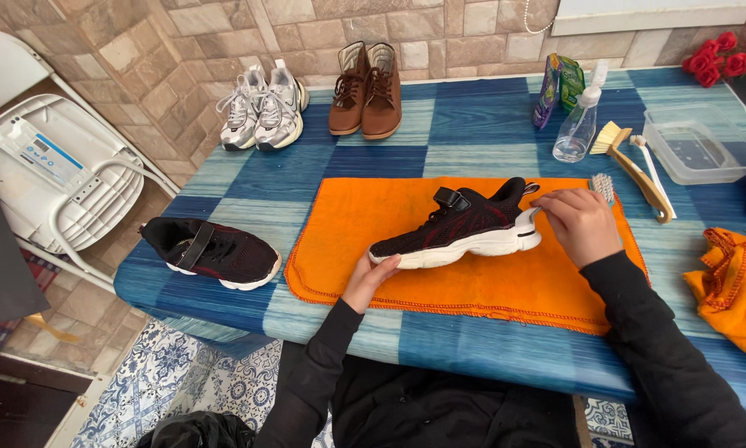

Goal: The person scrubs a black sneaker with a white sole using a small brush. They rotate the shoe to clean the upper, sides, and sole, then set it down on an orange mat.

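Note:
A black sneaker with a white sole (460, 228) lies on an orange cloth (472, 286) on the blue checked table. My left hand (369, 278) steadies its toe end from the near side. My right hand (582, 222) is at the heel, fingers closed around a small brush (603, 187) whose bristles stick out above the hand. The matching black sneaker (213, 251) sits on the table to the left, off the cloth.
White sneakers (262, 108) and brown boots (367, 91) stand at the back by the stone wall. A spray bottle (578, 124), wooden brush (634, 162), clear tub (700, 145) and orange rag (733, 286) lie right. A white folding chair (58, 174) stands left.

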